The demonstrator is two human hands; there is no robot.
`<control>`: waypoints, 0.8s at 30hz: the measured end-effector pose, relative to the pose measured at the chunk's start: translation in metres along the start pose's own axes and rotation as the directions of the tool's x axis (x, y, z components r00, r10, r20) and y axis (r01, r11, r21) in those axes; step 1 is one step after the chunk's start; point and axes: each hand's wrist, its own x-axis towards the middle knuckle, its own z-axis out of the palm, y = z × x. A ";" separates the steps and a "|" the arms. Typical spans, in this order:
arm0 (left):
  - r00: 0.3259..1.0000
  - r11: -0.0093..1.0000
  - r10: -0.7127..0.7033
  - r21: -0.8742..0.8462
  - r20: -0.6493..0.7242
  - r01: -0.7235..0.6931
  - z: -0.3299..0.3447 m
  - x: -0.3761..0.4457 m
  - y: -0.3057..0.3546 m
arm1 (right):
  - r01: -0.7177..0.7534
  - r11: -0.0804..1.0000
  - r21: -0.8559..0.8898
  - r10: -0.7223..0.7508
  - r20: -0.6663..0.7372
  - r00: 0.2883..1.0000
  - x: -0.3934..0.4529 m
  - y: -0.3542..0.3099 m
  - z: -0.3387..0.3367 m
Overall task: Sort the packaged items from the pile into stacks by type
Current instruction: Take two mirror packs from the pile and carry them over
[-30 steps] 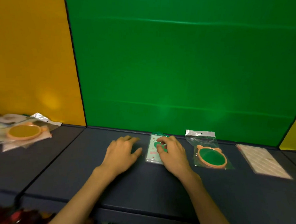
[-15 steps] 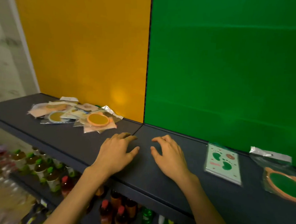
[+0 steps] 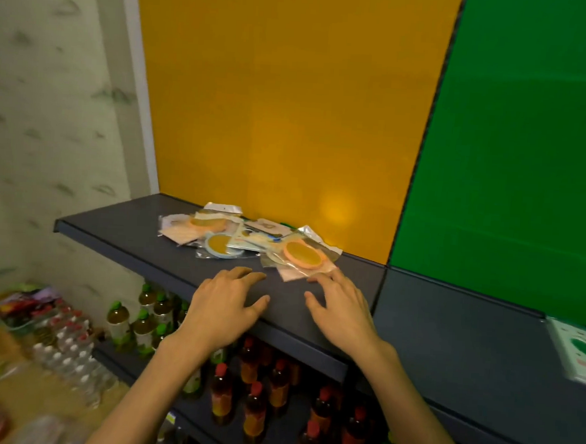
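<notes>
A pile of packaged items [image 3: 246, 241] lies on the dark shelf [image 3: 139, 236] against the yellow panel. Nearest to me in it is a clear bag with an orange-rimmed round item [image 3: 304, 255]; a blue-rimmed round one [image 3: 221, 245] lies further left. My left hand [image 3: 226, 305] hovers flat just in front of the pile, fingers relaxed and holding nothing. My right hand [image 3: 342, 310] is spread open, its fingertips at the near edge of the orange-rimmed item's bag. A white card pack with green prints [image 3: 582, 352] lies at the far right edge of the view.
Below the shelf stand rows of bottles with red caps [image 3: 256, 405] and green caps [image 3: 141, 319]. Packs of small bottles [image 3: 68, 342] sit on the floor at the left. A green panel [image 3: 515, 160] backs the right section of the shelf.
The view has swung left, so the pile is now in the centre. Both hands moved left along the shelf to the pile; the card pack and the sorted items slid off to the right.
</notes>
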 end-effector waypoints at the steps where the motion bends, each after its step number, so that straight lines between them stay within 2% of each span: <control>1: 1.000 1.000 -0.005 -0.002 -0.002 0.005 -0.004 -0.001 -0.019 | -0.005 1.000 0.000 0.005 -0.002 1.000 0.006 -0.013 0.008; 10: 0.998 0.996 -0.052 -0.073 -0.029 0.050 -0.025 0.013 -0.153 | -0.020 1.000 0.003 0.020 0.007 1.000 0.068 -0.093 0.068; 18: 0.997 0.993 -0.070 -0.098 -0.041 0.066 -0.015 0.070 -0.235 | -0.031 0.999 -0.035 0.031 -0.019 0.999 0.141 -0.112 0.120; 24: 0.994 0.987 -0.086 -0.132 0.070 0.095 0.000 0.134 -0.287 | -0.110 0.994 -0.004 0.109 -0.060 0.992 0.199 -0.113 0.148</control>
